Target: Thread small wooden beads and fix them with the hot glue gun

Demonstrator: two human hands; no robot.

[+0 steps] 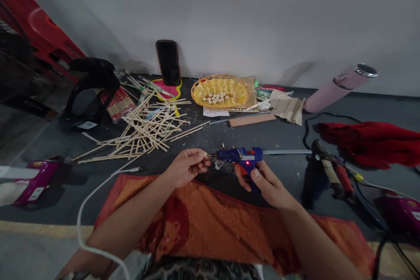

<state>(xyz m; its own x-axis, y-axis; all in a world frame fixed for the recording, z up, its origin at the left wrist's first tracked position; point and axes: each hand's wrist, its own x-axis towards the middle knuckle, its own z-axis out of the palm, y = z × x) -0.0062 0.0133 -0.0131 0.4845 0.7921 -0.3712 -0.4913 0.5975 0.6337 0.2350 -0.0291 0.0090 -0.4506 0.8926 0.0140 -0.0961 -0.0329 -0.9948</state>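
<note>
The glue gun [231,155] is in the right hand [267,183], whose fingers are wrapped round its handle, and the nozzle [212,155] points at the left hand [190,166]. There, thumb and fingertips are pinched together on a small pale piece [206,154] right by the tip; whether the 2 touch cannot be told. The step in hand looks to be putting glue on that piece. A red light [247,162] glows just above the right grip, but how far the trigger [241,169] is pressed cannot be made out. The next move would seem to call for a steady pinch, a light squeeze and fingertips clear of the hot end. To the right of the right grip, a glue stick [287,152] runs out behind. Beyond the hands sits a basket [243,92] of pale bits [216,97]; left of the pinch lie sticks [141,129], and nearer than the hands, an orange cloth [213,218].
</note>
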